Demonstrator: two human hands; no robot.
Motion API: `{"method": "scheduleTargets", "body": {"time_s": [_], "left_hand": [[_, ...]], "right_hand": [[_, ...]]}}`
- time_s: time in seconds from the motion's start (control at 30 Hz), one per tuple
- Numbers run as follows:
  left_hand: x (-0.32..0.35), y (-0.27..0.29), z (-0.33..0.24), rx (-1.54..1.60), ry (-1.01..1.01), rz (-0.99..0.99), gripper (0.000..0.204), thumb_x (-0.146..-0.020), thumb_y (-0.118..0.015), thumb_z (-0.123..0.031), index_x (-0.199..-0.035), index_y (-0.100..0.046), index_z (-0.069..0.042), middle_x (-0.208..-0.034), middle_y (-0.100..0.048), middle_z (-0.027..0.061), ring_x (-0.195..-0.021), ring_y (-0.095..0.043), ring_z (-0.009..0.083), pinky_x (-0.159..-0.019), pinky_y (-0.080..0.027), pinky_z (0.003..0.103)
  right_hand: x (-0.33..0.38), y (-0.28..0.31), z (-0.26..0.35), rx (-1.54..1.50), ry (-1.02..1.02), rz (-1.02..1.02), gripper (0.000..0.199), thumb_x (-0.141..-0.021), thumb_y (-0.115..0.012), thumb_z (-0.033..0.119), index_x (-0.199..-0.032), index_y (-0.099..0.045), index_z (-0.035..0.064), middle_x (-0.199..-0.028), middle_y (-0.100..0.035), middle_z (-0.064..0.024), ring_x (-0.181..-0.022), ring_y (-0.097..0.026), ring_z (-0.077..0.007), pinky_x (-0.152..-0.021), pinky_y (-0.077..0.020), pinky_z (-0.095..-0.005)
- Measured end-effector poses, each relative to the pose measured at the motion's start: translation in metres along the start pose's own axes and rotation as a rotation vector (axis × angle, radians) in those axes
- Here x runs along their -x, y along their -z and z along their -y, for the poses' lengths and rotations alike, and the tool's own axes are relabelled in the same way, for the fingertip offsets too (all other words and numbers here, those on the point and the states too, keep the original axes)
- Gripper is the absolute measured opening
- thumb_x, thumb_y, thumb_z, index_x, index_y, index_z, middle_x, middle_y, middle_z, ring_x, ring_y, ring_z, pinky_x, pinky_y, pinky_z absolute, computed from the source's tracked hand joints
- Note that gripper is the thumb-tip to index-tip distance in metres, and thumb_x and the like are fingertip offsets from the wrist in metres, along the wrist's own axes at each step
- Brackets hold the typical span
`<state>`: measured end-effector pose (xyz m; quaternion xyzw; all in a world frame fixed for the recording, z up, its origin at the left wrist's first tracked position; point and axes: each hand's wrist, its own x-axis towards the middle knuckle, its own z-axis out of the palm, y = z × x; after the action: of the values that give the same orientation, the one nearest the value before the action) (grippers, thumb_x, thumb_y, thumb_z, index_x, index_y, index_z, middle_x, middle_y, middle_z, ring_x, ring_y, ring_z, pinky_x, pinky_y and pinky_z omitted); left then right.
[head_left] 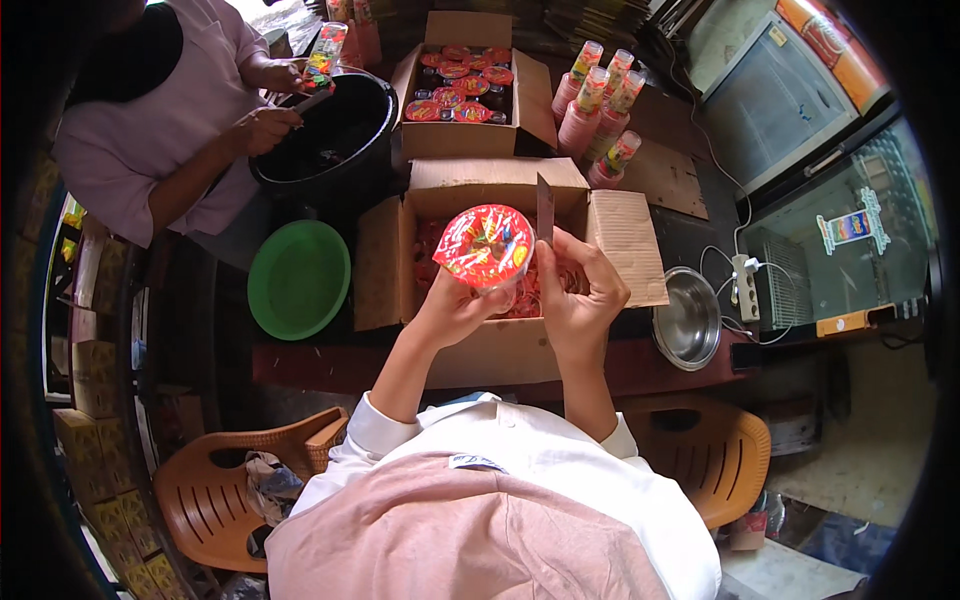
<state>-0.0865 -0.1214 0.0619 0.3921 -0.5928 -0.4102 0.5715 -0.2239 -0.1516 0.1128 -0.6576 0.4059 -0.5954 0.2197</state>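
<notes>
My left hand [447, 312] is closed around a plastic cup [484, 243] with a shiny red printed film on top, tilted so that the film faces up. Close to its right, my right hand [585, 300] grips a knife [545, 205], its blade pointing up and away from me. The blade stands beside the cup's edge; whether the two touch I cannot tell. Both hands are over an open cardboard box [630, 245]. Red and clear items [520, 308] lie inside it, partly hidden by my hands and the cup.
Another box [470, 142] beyond holds red-lidded cups. Stacked cups [590, 115] stand at its right. A green basin [299, 280] and a black bucket [330, 170] are left; a metal bowl [688, 318] is right. A co-worker [190, 120] at far left holds a cup and a knife.
</notes>
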Motion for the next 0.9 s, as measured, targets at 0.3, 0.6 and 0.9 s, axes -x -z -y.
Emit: {"method": "scheduleTargets", "body": {"time_s": [0.3,0.6,0.9], "left_hand": [[0.003,0.019,-0.001,0.287,0.053,-0.024,0.041,-0.082,-0.059,-0.009,-0.117,-0.04,0.001,-0.111,-0.049,0.0078,-0.103,-0.048,0.0147,-0.088,-0.038,0.029],[0.013,0.019,0.001,0.184,0.026,0.007,0.036,-0.08,-0.057,-0.003,-0.114,-0.045,0.001,-0.11,-0.05,0.0077,-0.098,-0.05,0.0145,-0.083,-0.042,0.028],[0.01,0.004,-0.001,-0.035,-0.131,-0.068,0.022,-0.077,-0.06,-0.002,-0.099,-0.058,-0.001,-0.095,-0.06,0.006,-0.088,-0.056,0.0142,-0.078,-0.044,0.028]], "right_hand": [[0.022,-0.024,0.017,0.195,0.114,-0.104,0.017,-0.069,-0.066,0.001,-0.085,-0.064,0.0043,-0.076,-0.064,-0.0088,-0.067,-0.063,-0.0189,-0.061,-0.0476,-0.0259],[0.037,-0.031,0.025,0.31,0.24,-0.181,0.021,-0.067,-0.067,-0.002,-0.086,-0.064,0.0059,-0.073,-0.063,-0.0076,-0.063,-0.061,-0.0181,-0.056,-0.0479,-0.026],[0.045,-0.018,0.019,0.36,0.276,-0.198,0.024,-0.065,-0.067,-0.003,-0.087,-0.064,0.0067,-0.071,-0.061,-0.0055,-0.061,-0.06,-0.0163,-0.054,-0.0475,-0.0251]]}}
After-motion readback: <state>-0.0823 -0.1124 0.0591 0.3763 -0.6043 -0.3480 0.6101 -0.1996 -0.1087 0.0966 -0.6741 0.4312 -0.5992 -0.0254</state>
